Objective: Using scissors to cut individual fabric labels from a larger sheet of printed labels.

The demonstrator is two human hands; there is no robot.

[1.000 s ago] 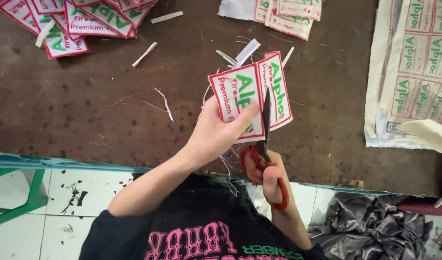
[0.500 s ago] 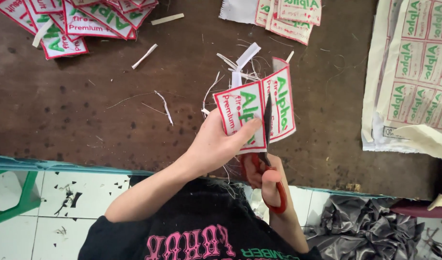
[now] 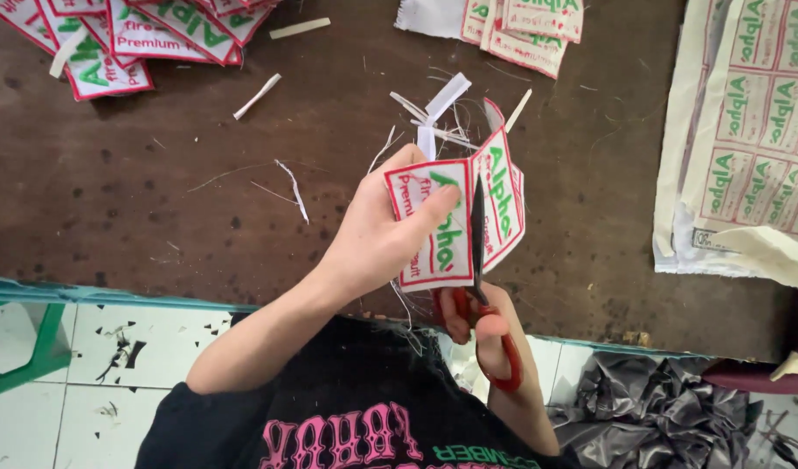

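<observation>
Left hand (image 3: 377,234) pinches a strip of woven labels (image 3: 455,217), thumb on the face, fingers behind; strip held above the table, just past its near edge. Labels are white rectangles with red borders and green lettering. Right hand (image 3: 486,334), lower and nearer the body, is clenched through the handles of red-handled scissors (image 3: 479,278). Dark blades point up the seam between two labels, the right-hand label bending away from the cut.

Dark brown table (image 3: 156,200) is bare to the left of the hands, dotted with thin white offcuts (image 3: 290,187) and threads. Its near edge runs just under the hands; white tiled floor (image 3: 95,373) below.

Far left: a fanned heap of cut labels (image 3: 130,35), same colours. Far centre: a smaller label stack (image 3: 525,30), seen from the back. Right edge: an uncut label sheet (image 3: 755,148), pale, gridded, overhanging the table. Crumpled grey plastic (image 3: 659,408) lies on the floor at lower right.
</observation>
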